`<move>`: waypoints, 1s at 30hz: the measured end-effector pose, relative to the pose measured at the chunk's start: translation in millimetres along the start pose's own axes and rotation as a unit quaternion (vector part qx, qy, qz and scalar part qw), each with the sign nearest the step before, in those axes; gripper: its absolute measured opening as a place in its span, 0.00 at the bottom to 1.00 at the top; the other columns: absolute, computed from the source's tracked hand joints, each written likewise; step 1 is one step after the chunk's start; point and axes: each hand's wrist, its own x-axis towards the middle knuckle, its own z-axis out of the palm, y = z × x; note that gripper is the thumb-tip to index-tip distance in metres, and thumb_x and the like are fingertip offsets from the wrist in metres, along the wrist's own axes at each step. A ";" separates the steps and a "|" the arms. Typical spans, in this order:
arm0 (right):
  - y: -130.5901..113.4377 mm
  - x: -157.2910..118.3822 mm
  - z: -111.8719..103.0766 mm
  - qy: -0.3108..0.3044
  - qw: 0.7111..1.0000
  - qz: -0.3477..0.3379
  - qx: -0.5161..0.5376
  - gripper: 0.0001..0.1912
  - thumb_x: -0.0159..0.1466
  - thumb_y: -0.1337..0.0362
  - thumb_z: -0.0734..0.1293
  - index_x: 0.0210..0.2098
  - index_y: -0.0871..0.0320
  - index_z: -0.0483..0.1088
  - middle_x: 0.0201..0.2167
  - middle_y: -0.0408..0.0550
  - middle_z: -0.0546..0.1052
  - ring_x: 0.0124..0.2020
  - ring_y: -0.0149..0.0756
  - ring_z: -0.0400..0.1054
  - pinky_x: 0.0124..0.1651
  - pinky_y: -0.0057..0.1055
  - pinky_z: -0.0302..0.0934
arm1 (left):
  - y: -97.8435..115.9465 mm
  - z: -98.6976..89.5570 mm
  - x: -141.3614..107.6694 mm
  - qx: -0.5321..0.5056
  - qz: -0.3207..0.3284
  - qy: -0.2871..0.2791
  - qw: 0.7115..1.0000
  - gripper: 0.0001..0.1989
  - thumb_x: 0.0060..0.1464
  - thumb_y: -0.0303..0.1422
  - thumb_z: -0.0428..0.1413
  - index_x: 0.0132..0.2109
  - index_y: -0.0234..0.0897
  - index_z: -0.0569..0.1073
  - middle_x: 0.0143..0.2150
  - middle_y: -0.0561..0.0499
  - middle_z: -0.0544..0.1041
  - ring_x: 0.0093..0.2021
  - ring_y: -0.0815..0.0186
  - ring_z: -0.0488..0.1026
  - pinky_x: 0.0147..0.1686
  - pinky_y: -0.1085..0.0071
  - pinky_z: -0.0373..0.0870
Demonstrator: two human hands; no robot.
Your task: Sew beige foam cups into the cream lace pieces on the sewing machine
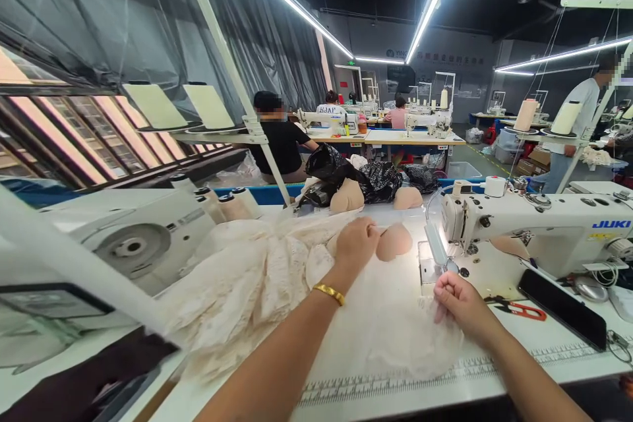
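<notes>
My left hand (357, 241), a gold bracelet on its wrist, reaches over the sewing table with its fingers curled together. Whatever they hold, if anything, is hidden. Just right of those fingers lies a beige moulded bra cup (395, 242). A pile of cream lace fabric (237, 277) spreads to the left of that hand and partly under it. My right hand (459, 303) pinches the edge of a sheer white fabric piece (415, 343), slightly blurred, in front of the sewing machine (534, 217). The machine's needle area is lit.
Red-handled thread snips (524, 309) and a black phone (564, 308) lie right of my right hand. A printed ruler (376, 386) runs along the front edge. Black plastic bags (378, 178) and more cups stand behind. Another machine (133, 244) is at left. Co-workers sit beyond.
</notes>
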 end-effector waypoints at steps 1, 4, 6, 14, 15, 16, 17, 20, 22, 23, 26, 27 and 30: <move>-1.3 -0.8 -0.1 -0.001 1.000 -0.001 0.002 0.19 0.68 0.43 0.67 0.37 0.53 0.65 0.21 0.39 0.77 0.22 0.31 0.57 0.28 0.28 0.48 | 1.3 -8.1 -3.5 -0.028 -0.019 0.009 0.999 0.02 0.50 0.31 0.52 0.31 0.41 0.69 0.29 0.49 0.76 0.36 0.57 0.73 0.36 0.66 0.65; -4.5 -3.3 -0.2 -0.003 1.000 -0.001 0.010 0.19 0.68 0.44 0.68 0.37 0.53 0.66 0.23 0.39 0.76 0.24 0.32 0.61 0.29 0.28 0.50 | 4.7 -30.1 -30.5 -0.120 -0.052 -0.011 0.991 0.06 0.48 0.37 0.53 0.33 0.41 0.66 0.28 0.53 0.73 0.31 0.62 0.72 0.29 0.71 0.65; -6.3 -4.5 -0.1 -0.003 1.000 0.001 0.016 0.20 0.67 0.43 0.69 0.37 0.54 0.67 0.26 0.39 0.76 0.26 0.33 0.64 0.30 0.28 0.52 | 6.5 -37.6 -61.3 -0.194 -0.073 -0.062 0.976 0.12 0.48 0.43 0.55 0.33 0.40 0.65 0.27 0.55 0.71 0.28 0.65 0.70 0.26 0.72 0.64; -14.1 -10.3 -0.7 -0.018 0.999 -0.006 0.029 0.28 0.68 0.35 0.63 0.38 0.55 0.68 0.28 0.41 0.74 0.28 0.33 0.63 0.34 0.30 0.54 | 3.2 1.5 -151.9 -0.252 -0.102 -0.168 0.947 0.09 0.46 0.38 0.57 0.29 0.40 0.65 0.24 0.58 0.66 0.26 0.68 0.62 0.26 0.74 0.57; -14.5 -11.8 -0.3 -0.016 1.000 -0.007 0.015 0.27 0.67 0.35 0.65 0.38 0.54 0.67 0.28 0.40 0.72 0.29 0.33 0.62 0.34 0.29 0.53 | 3.2 6.9 -154.3 -0.233 -0.095 -0.172 0.953 0.08 0.47 0.37 0.56 0.29 0.40 0.65 0.24 0.57 0.66 0.27 0.67 0.63 0.27 0.73 0.59; -15.2 -13.5 0.3 -0.012 1.000 -0.007 -0.003 0.25 0.66 0.37 0.68 0.37 0.54 0.67 0.28 0.39 0.69 0.29 0.33 0.61 0.33 0.29 0.53 | 4.3 10.5 -155.7 -0.216 -0.086 -0.178 0.956 0.07 0.48 0.36 0.55 0.29 0.40 0.65 0.24 0.57 0.67 0.27 0.66 0.65 0.27 0.72 0.61; -16.6 -15.6 1.3 -0.008 1.000 -0.007 -0.022 0.24 0.64 0.40 0.70 0.37 0.54 0.67 0.27 0.38 0.67 0.29 0.33 0.60 0.33 0.29 0.52 | 6.6 11.9 -156.3 -0.200 -0.068 -0.181 0.961 0.05 0.49 0.35 0.54 0.30 0.41 0.65 0.26 0.56 0.69 0.28 0.64 0.67 0.28 0.70 0.64; -25.4 -23.6 5.4 -0.005 0.997 -0.022 -0.069 0.16 0.65 0.49 0.72 0.37 0.53 0.68 0.26 0.36 0.63 0.30 0.33 0.57 0.34 0.29 0.52 | 20.5 2.4 -153.4 -0.161 0.050 -0.163 0.972 0.07 0.50 0.32 0.55 0.39 0.40 0.71 0.43 0.46 0.76 0.44 0.55 0.74 0.44 0.59 0.74; -33.6 -29.9 7.7 -0.021 0.996 -0.043 -0.076 0.11 0.66 0.54 0.71 0.38 0.54 0.70 0.27 0.37 0.64 0.31 0.33 0.58 0.36 0.30 0.53 | 32.0 -11.3 -146.6 -0.152 0.140 -0.171 0.963 0.22 0.48 0.31 0.59 0.53 0.41 0.72 0.61 0.41 0.71 0.61 0.48 0.67 0.60 0.49 0.67; -37.5 -33.1 8.2 -0.028 0.995 -0.055 -0.078 0.09 0.66 0.56 0.71 0.37 0.54 0.71 0.28 0.38 0.65 0.32 0.33 0.59 0.37 0.30 0.54 | 36.8 -18.1 -142.0 -0.155 0.164 -0.210 0.951 0.29 0.48 0.31 0.61 0.58 0.42 0.70 0.65 0.40 0.68 0.65 0.47 0.65 0.63 0.48 0.64; -45.4 -41.0 6.5 -0.023 0.993 -0.080 -0.086 0.07 0.67 0.57 0.70 0.37 0.54 0.72 0.30 0.40 0.70 0.33 0.35 0.63 0.38 0.31 0.57 | 42.5 -30.9 -127.1 -0.175 0.144 -0.431 0.873 0.25 0.50 0.35 0.62 0.56 0.42 0.71 0.50 0.48 0.77 0.48 0.55 0.74 0.49 0.60 0.72; -46.9 -42.8 5.4 -0.002 0.991 -0.091 -0.098 0.07 0.68 0.57 0.69 0.37 0.53 0.71 0.29 0.40 0.70 0.32 0.35 0.64 0.38 0.32 0.58 | 41.1 -31.7 -122.5 -0.173 0.126 -0.494 0.843 0.17 0.53 0.37 0.60 0.50 0.41 0.73 0.40 0.52 0.77 0.39 0.59 0.74 0.40 0.66 0.71; -50.4 -44.9 4.9 0.100 0.969 -0.147 -0.169 0.08 0.70 0.58 0.67 0.35 0.53 0.70 0.26 0.40 0.68 0.28 0.35 0.63 0.34 0.32 0.58 | 30.2 -28.7 -109.0 -0.108 0.124 -0.491 0.855 0.10 0.59 0.39 0.54 0.32 0.38 0.70 0.27 0.56 0.71 0.28 0.65 0.68 0.28 0.71 0.60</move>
